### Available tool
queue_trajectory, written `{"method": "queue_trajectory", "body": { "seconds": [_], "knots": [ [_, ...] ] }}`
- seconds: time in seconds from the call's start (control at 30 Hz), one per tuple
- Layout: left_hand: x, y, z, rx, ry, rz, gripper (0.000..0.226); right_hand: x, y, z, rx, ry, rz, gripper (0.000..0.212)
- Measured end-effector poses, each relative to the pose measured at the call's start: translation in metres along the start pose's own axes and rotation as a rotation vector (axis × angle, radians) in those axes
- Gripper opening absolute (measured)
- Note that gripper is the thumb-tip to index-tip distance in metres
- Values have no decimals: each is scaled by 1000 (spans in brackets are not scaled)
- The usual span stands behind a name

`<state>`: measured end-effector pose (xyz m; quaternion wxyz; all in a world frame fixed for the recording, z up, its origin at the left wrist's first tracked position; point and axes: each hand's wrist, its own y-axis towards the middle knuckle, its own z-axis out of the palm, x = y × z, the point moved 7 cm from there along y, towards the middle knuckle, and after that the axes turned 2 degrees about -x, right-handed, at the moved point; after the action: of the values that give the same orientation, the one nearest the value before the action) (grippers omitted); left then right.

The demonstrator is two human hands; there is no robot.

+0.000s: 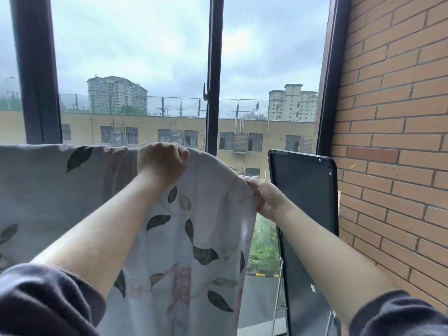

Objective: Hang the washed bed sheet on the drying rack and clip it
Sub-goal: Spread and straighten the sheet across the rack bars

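Bed sheet (184,238), leaf-print, hangs down before the window (215,69), top edge running left-right. Left hand (162,161) grip fisted on that top edge; right hand (264,197) grip pinched on the sheet's right corner, beside a black panel (305,190).
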<state>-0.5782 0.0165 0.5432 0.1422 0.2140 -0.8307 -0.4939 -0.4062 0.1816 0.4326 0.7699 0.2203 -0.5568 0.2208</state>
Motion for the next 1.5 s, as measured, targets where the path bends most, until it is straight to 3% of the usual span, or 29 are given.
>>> {"method": "queue_trajectory", "body": {
  "seconds": [0.07,0.13,0.23,0.3,0.5,0.57,0.7,0.77,0.83,0.93,1.1,1.17,1.23,1.3,1.33,1.37,1.5],
  "knots": [
    [0,0,0,6,-1,0,48,3,1,-1,29,25,-16,31],
    [-1,-1,-1,0,-3,-1,47,-1,3,-2,41,12,95,24],
    [-3,-1,-2,-9,-4,4,47,-14,3,-6,99,-237,308,37],
    [-2,-1,-2,-15,-9,4,47,-17,-2,-7,168,-332,354,36],
    [-1,-1,1,-23,11,-1,48,12,-11,3,251,-198,81,27],
    [-1,-1,1,-16,18,-2,48,18,-6,-2,152,-152,12,26],
    [1,-2,-1,-16,-25,-5,46,47,8,-51,-369,9,-139,20],
    [2,-2,-3,-25,-54,-4,43,71,6,-72,-508,83,-287,21],
    [0,-1,-5,-33,-53,8,43,84,3,-76,-497,78,-365,25],
    [-2,-2,-4,-18,-44,21,45,79,-2,-71,-420,-72,-330,21],
    [-6,-1,-1,-8,-44,51,42,94,-8,-87,-571,-120,-430,19],
    [-7,1,-2,3,-16,68,42,89,-5,-84,-533,-156,-327,14],
    [-2,-8,2,48,-31,55,42,60,-7,-82,-371,-223,-50,7],
    [3,-5,2,69,-45,50,43,40,-19,-78,-162,-285,159,19],
    [4,-4,1,76,-42,53,44,38,-20,-76,-107,-300,165,20],
    [5,-4,1,74,-33,62,44,41,-20,-76,-104,-295,123,18],
    [-1,-7,0,94,-4,143,45,90,-16,-86,-355,-222,-213,6]
  ]
}}
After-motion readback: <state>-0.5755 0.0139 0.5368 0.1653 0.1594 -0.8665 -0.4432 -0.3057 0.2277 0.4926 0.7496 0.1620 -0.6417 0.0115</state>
